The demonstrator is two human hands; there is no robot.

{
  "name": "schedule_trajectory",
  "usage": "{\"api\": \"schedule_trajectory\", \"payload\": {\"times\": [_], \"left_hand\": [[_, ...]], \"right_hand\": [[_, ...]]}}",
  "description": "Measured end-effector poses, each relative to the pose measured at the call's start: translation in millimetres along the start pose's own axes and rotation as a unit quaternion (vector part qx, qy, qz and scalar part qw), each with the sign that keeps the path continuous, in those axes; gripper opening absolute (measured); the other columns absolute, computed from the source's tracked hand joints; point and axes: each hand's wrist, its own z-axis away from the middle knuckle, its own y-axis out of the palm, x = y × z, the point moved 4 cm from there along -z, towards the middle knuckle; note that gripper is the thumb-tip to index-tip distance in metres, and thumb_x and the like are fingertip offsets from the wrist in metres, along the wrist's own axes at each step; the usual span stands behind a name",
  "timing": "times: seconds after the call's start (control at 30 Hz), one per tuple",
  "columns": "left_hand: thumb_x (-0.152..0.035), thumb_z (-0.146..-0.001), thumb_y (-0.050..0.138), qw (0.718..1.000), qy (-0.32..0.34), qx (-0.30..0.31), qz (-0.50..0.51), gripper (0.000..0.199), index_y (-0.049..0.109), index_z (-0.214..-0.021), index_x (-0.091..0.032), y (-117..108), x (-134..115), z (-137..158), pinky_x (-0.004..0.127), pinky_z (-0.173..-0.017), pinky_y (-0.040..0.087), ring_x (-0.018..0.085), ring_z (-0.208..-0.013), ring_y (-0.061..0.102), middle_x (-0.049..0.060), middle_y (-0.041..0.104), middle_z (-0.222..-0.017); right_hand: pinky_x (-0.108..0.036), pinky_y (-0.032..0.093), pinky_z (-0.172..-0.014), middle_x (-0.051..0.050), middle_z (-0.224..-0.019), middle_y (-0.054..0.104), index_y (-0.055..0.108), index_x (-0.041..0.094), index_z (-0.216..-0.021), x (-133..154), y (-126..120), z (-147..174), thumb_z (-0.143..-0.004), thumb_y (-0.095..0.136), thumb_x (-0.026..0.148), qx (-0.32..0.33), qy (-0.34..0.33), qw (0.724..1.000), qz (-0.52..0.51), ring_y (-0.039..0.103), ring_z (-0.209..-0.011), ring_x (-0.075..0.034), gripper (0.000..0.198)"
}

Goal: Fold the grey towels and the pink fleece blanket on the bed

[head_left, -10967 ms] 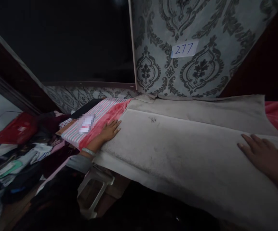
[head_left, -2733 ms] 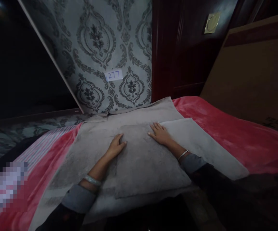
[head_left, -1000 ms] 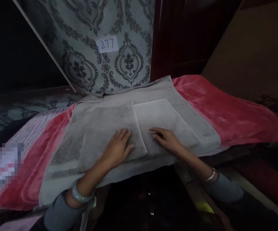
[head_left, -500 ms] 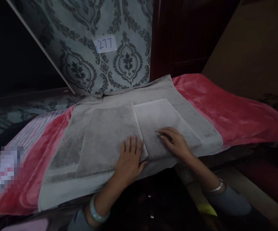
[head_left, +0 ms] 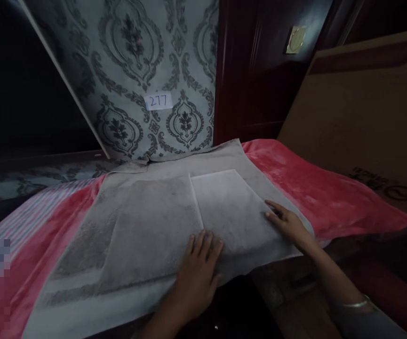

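Note:
A grey towel-like cloth [head_left: 175, 167] is spread out in front of me. Two flat rectangular panels lie on it, a darker left panel [head_left: 150, 221] and a paler right panel [head_left: 220, 197], with a thin light line between them. I cannot tell whether they are folds or separate pieces. My left hand [head_left: 199, 263] rests flat at the near end of that line, fingers spread. At the right panel's outer edge, my right hand [head_left: 290, 228] touches the cloth with its fingertips, thumb and forefinger apart. Nothing shows in either hand.
Red plush fabric [head_left: 316, 193] lies under the cloth and sticks out on both sides. Striped fabric [head_left: 44, 202] is at the left. Behind stand a patterned wall with a paper label [head_left: 158, 100] and a dark red door panel [head_left: 249, 70]. A large cardboard box [head_left: 362, 108] leans at the right.
My right hand has moved right, from the middle of the right panel to its outer edge. My left hand stays near the dividing line. The view has tilted upward.

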Motion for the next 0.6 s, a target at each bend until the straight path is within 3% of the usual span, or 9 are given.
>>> {"api": "schedule_trajectory", "payload": {"times": [0.07,0.13,0.27,0.33,0.43,0.53,0.6], "left_hand": [[-0.028,-0.097,0.046,0.999,-0.013,-0.009,0.051,0.061,0.032,-0.156,-0.027,-16.6,12.5,2.5,0.052,-0.120,0.035,0.025,-0.149,0.033,0.009,0.036,-0.160],[-0.028,-0.101,0.036,0.997,-0.052,-0.036,0.051,0.054,0.037,-0.154,-0.024,-28.8,27.9,2.7,0.050,-0.120,0.036,0.024,-0.147,0.037,0.010,0.040,-0.158],[-0.024,-0.096,0.043,0.995,-0.095,-0.028,-0.024,0.052,0.049,-0.147,-0.017,-18.4,41.0,-2.5,0.060,-0.119,0.031,0.033,-0.147,0.035,0.015,0.039,-0.157],[-0.020,-0.092,0.049,0.993,-0.103,-0.014,-0.049,0.053,0.052,-0.145,-0.015,-3.6,36.0,-4.3,0.064,-0.117,0.033,0.037,-0.147,0.033,0.018,0.037,-0.157],[-0.018,-0.090,0.050,0.996,-0.079,-0.008,-0.030,0.055,0.052,-0.145,-0.015,8.1,22.6,-2.8,0.064,-0.118,0.031,0.036,-0.149,0.029,0.017,0.037,-0.158],[-0.026,-0.092,0.052,0.993,-0.064,0.003,0.102,0.056,0.049,-0.148,-0.020,-1.1,23.0,2.9,0.061,-0.122,0.024,0.031,-0.151,0.027,0.011,0.038,-0.159],[-0.036,-0.093,0.053,0.966,-0.089,-0.002,0.241,0.058,0.047,-0.149,-0.024,-16.5,36.2,7.2,0.058,-0.123,0.023,0.029,-0.149,0.031,0.009,0.039,-0.159]], "right_hand": [[-0.040,0.055,-0.087,-0.008,-0.103,0.075,0.071,0.019,-0.120,4.5,-0.7,8.2,-0.067,0.073,0.050,-0.005,0.061,0.992,-0.112,0.069,-0.098,-0.029,0.061],[-0.039,0.057,-0.084,-0.007,-0.099,0.075,0.072,0.018,-0.115,7.0,4.5,22.9,-0.063,0.077,0.050,-0.012,0.122,0.965,-0.232,0.069,-0.097,-0.028,0.060],[-0.036,0.063,-0.077,-0.004,-0.099,0.075,0.070,0.023,-0.101,7.2,24.1,54.2,-0.065,0.077,0.046,-0.083,0.159,0.894,-0.410,0.070,-0.097,-0.028,0.043],[-0.036,0.064,-0.076,-0.003,-0.098,0.075,0.068,0.025,-0.099,6.9,33.4,61.7,-0.068,0.077,0.043,-0.113,0.153,0.881,-0.433,0.071,-0.098,-0.027,0.037],[-0.040,0.064,-0.081,-0.004,-0.097,0.075,0.068,0.024,-0.096,13.6,45.8,59.0,-0.067,0.077,0.040,-0.091,0.179,0.870,-0.450,0.071,-0.100,-0.028,0.034],[-0.043,0.062,-0.087,-0.007,-0.097,0.076,0.070,0.021,-0.090,38.2,52.5,49.3,-0.062,0.078,0.037,-0.075,0.211,0.859,-0.460,0.070,-0.103,-0.031,0.033],[-0.045,0.059,-0.093,-0.008,-0.098,0.076,0.071,0.019,-0.092,68.2,56.4,43.9,-0.064,0.077,0.040,-0.072,0.188,0.873,-0.444,0.069,-0.106,-0.031,0.035]]}}
